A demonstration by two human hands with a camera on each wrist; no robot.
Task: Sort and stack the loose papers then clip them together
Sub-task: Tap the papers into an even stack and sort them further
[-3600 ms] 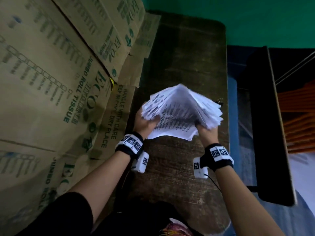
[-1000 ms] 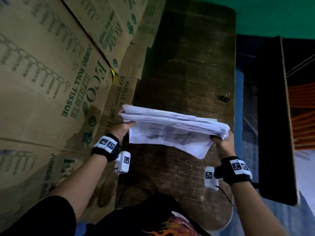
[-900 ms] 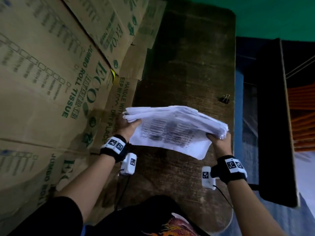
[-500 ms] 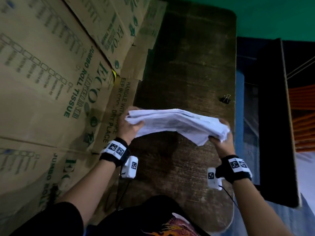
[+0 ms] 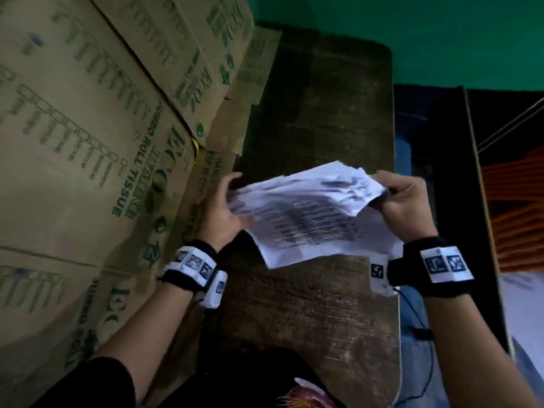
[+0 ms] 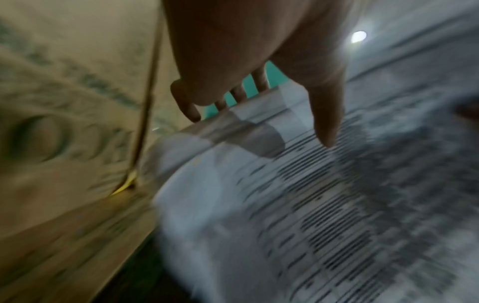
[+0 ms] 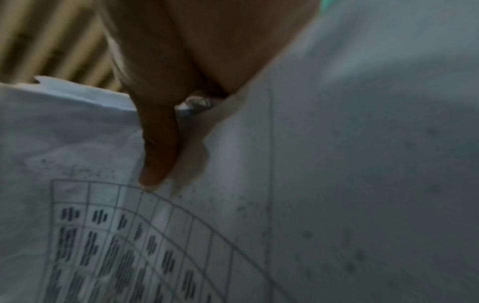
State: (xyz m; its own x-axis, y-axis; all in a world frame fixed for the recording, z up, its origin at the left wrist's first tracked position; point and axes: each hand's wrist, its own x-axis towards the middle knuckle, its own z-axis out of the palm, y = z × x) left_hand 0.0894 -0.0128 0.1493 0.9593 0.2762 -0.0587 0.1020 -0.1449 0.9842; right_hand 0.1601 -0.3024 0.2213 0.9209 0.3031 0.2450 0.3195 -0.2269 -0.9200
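**Squaring the sheaf above the table**

Held in the air over the middle of the wooden table [image 5: 309,304], nearer its right edge than its left: the stack of papers [image 5: 306,219], printed side up, ragged and fanned, one sheet hanging lower toward the near edge. No clip on it yet.

Right hand [image 5: 403,207] gripping the stack's right end, thumb on top and fingers curled beneath (right wrist view: thumb [image 7: 158,143] pressed flat on the top sheet beside a printed grid). Left hand [image 5: 219,213] at the left end, fingers spread and fairly straight, apparently cupping the edge rather than pinching it; in the left wrist view, much blurred, thumb [image 6: 326,123] hovering over or just touching the sheets, the other fingers [image 6: 186,102] reaching past the far edge. Firmness of contact there not possible to tell.

Cardboard cartons [image 5: 88,172] stacked along the table's left edge, close to the left hand. Binder clip not visible in any view (possibly hidden behind the papers or the right hand).

Likely step in hand: jogging the sheets into line. Best done by loosening both grips a little, turning the stack on edge, tapping it down on bare wood near the middle, then rotating and tapping the short edge. Worth tucking in the low-hanging sheet first. Too tight a right-hand grip would likely crumple that corner further; too loose on the left, and sheets may slide out toward the cartons.
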